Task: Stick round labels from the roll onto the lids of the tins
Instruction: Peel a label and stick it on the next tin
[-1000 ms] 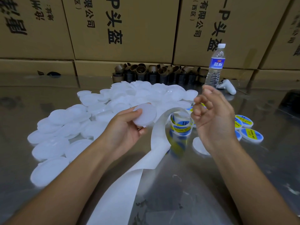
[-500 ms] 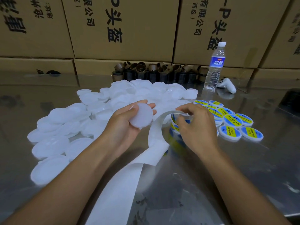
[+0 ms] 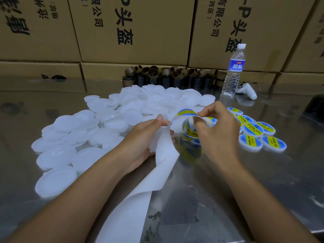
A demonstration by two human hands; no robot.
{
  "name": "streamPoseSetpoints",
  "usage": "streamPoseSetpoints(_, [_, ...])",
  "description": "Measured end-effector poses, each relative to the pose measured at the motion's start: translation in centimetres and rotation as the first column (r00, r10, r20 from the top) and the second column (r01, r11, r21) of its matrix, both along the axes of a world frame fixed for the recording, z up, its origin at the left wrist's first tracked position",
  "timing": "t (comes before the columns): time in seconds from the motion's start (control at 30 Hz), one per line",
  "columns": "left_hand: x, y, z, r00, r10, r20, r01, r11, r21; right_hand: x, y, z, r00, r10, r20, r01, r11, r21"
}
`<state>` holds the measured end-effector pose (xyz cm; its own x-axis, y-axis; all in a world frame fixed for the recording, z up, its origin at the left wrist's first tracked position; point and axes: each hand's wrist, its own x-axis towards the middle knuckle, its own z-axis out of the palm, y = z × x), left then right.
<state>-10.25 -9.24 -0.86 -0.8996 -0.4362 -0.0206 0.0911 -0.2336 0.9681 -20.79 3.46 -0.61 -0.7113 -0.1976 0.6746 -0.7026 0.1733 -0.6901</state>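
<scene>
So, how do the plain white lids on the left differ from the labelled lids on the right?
The plain lids bear no sticker; the labelled lids each carry a blue and yellow round label. The plain lids are many, heaped and overlapping; the labelled lids are few, in a small cluster. Both are round, white-rimmed, and lie on the shiny metal table.

Label roll (image 3: 190,133): stands upright on worktop (image 3: 228,190), white backing strip (image 3: 136,199) trailing toward viewer. Blue-yellow round label (image 3: 186,113): raised above roll, curling. Unlabelled white lids (image 3: 78,123): heaped left. Labelled lids (image 3: 254,130): clustered right, flat.
</scene>
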Motion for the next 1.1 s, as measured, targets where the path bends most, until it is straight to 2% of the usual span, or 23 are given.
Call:
streamPoseSetpoints(0.17, [0.2,0.2,0.0,0.995,-0.104,0.001,0.104,0.994,-0.030,0.0,-0.1,-0.2,1.000,-0.027,-0.007,0.027,0.999,0.032])
streamPoseSetpoints(0.3, [0.6,0.0,0.2,0.992,-0.111,-0.065,0.111,0.994,-0.001,0.4,0.0,0.1,0.996,0.091,0.014,-0.092,0.994,0.054])
streamPoseSetpoints(0.43, [0.6,-0.3,0.2,0.993,-0.090,-0.073,0.090,0.996,0.002,1.4,0.2,0.7,0.968,0.182,-0.171,-0.188,0.982,-0.014])
streamPoseSetpoints(0.53, [0.4,-0.4,0.0,0.995,-0.083,-0.061,0.082,0.996,-0.026,1.7,0.1,0.8,0.948,0.230,-0.221,-0.246,0.968,-0.049])
streamPoseSetpoints(0.63, [0.4,-0.4,-0.1,0.992,-0.100,-0.076,0.097,0.994,-0.047,2.2,-0.1,0.6,0.931,0.229,-0.284,-0.212,0.973,0.091])
streamPoseSetpoints(0.83, [0.4,-0.3,0.0,0.996,-0.067,-0.067,0.064,0.997,-0.035,2.2,0.0,0.5,0.952,0.226,-0.208,-0.165,0.947,0.275])
streamPoseSetpoints(0.97, [0.5,-0.2,0.1,0.995,-0.067,-0.067,0.064,0.997,-0.048,2.4,0.1,0.5,0.939,0.261,-0.223,-0.159,0.907,0.390])
streamPoseSetpoints(1.1, [0.4,-0.4,0.0,0.994,-0.078,-0.070,0.077,0.997,-0.014,2.0,0.2,0.3,0.950,0.288,-0.122,-0.228,0.904,0.362])
